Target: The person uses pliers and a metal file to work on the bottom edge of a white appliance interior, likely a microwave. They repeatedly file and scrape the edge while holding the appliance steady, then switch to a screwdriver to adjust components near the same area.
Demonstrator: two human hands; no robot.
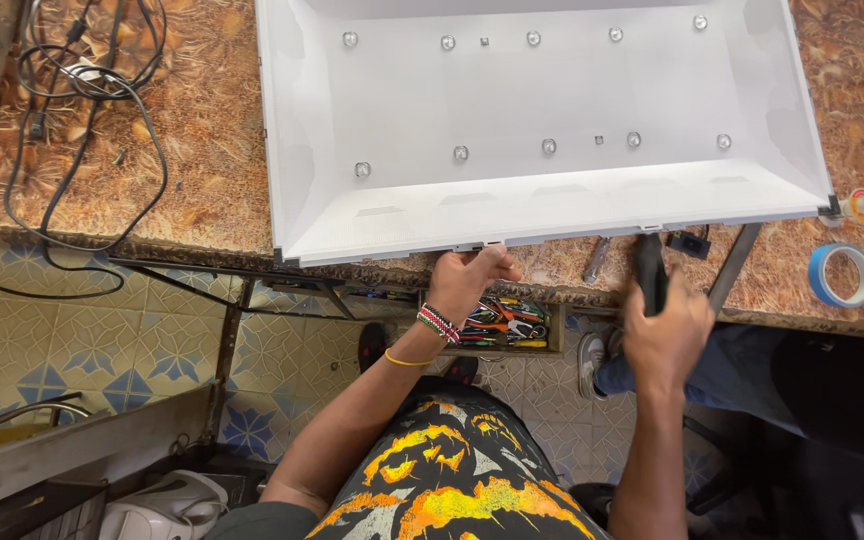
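A wide white panel tray point(552, 205) with small round lenses in two rows lies on the patterned brown worktop. My left hand point(467, 278) pinches the near edge of that tray at its middle. My right hand point(664, 325) is closed around the black handle of a screwdriver point(649, 268), whose tip points up at the tray's near edge. A beaded band and a yellow band circle my left wrist.
Black cables point(82, 90) coil on the worktop at the left. A blue tape roll point(840, 274) and a smaller tape roll point(861, 205) lie at the right. An open drawer of colourful tools point(507, 325) sits under the bench. Another person's leg and shoe point(592, 365) show below.
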